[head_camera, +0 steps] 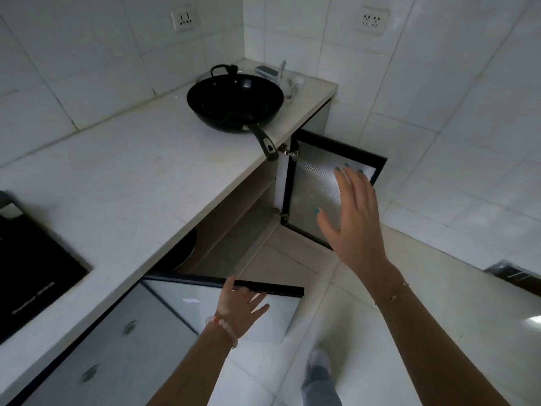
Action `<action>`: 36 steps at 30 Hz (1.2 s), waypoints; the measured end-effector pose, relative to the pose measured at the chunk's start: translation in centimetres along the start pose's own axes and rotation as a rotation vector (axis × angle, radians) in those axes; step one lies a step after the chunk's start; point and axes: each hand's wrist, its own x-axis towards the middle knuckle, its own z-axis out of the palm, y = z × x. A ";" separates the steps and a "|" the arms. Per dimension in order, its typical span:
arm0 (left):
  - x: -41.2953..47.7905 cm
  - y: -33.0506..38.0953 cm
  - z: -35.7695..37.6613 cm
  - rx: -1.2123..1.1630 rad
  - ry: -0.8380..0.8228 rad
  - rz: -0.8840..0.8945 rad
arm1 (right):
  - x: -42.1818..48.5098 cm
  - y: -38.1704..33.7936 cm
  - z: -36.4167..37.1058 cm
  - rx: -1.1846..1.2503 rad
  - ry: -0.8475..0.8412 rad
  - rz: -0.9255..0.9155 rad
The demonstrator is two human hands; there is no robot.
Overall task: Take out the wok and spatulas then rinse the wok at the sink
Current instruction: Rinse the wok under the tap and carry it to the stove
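A black wok [234,105] sits on the white counter [123,177] near the far corner, its long handle [265,142] sticking out over the counter edge. No spatulas can be seen. My left hand [241,309] rests with spread fingers on the top edge of the left cabinet door [222,306], which stands open. My right hand [351,212] is open, fingers spread, in front of the patterned glass of the right cabinet door [316,183], also swung open. Whether that hand touches the glass is unclear.
Inside the open cabinet a dark round pan [181,253] lies on the shelf. A black cooktop [32,259] is set into the counter at left. Small items, including a sponge [268,72], stand in the far counter corner. Drawers [111,347] lie below the counter. My foot [319,373] is on the tiled floor.
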 end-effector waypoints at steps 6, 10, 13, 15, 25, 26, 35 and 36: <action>4.5 2.4 4.7 0.079 0.112 0.183 | 5.7 6.6 -0.2 0.009 0.009 -0.042; 5.9 3.0 8.0 0.188 0.184 0.309 | 9.2 11.3 -0.6 0.012 0.023 -0.079; 5.6 3.2 11.5 0.374 0.259 0.483 | 11.3 14.2 -0.4 0.016 0.006 -0.104; 4.8 3.8 14.1 0.564 0.301 0.642 | 12.6 15.4 -0.1 0.030 0.001 -0.122; -1.3 8.9 21.5 1.662 0.917 1.462 | 16.3 16.0 4.0 0.203 -0.092 -0.227; -1.5 9.2 21.7 1.716 0.967 1.471 | 16.5 15.8 4.5 0.211 -0.097 -0.245; -0.7 12.5 21.3 1.926 1.200 1.317 | 20.3 14.0 8.9 0.215 -0.179 -0.338; -0.3 12.9 21.4 1.926 1.198 1.311 | 20.9 13.8 9.6 0.209 -0.191 -0.349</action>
